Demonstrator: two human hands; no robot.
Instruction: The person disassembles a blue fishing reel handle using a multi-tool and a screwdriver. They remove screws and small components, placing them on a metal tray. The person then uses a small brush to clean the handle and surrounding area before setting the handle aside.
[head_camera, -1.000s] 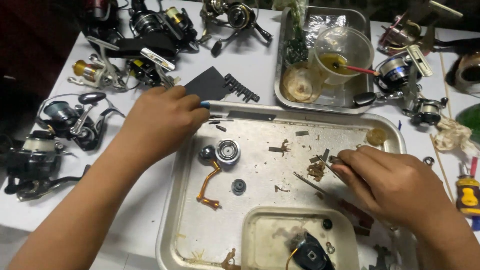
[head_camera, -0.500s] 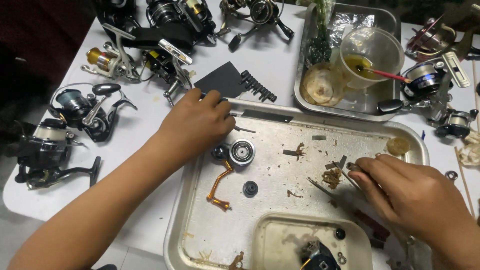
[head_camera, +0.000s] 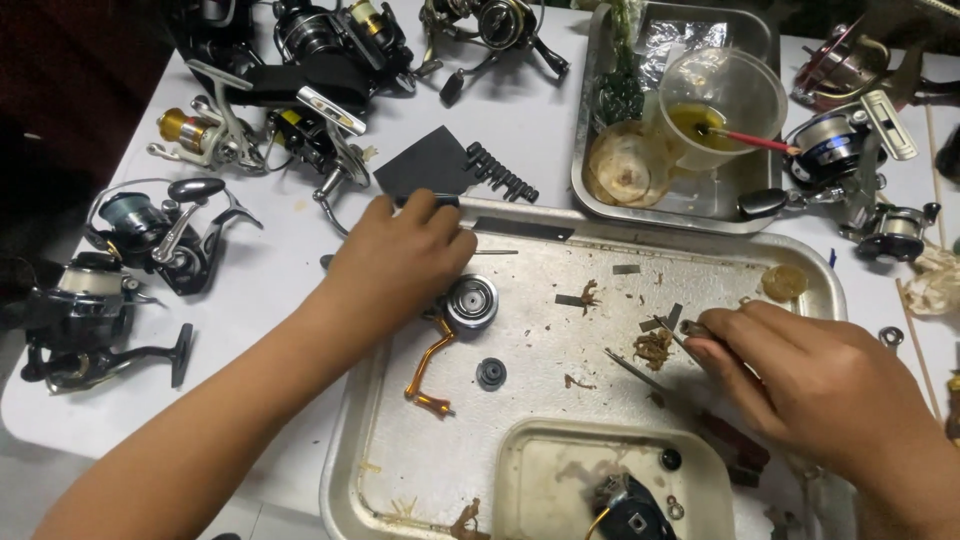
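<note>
Meanwhile, the left hand (head_camera: 400, 255) stayed curled at the tray's (head_camera: 600, 250) ten o'clock edge, grip unclear. The right hand (head_camera: 800, 380) kept pinching tweezers (head_camera: 640, 372) at three o'clock.

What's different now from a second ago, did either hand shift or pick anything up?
Little changed. The left hand stays at the metal tray's top-left rim, beside the silver spool; what it grips is hidden. The right hand keeps pinching the tweezers near the debris pile. The orange handle and black gear lie unmoved.

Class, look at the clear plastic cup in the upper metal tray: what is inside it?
The clear plastic cup holds yellowish liquid and a red-handled tool resting in it. The tool's tip is submerged, so its shape cannot be seen.
</note>
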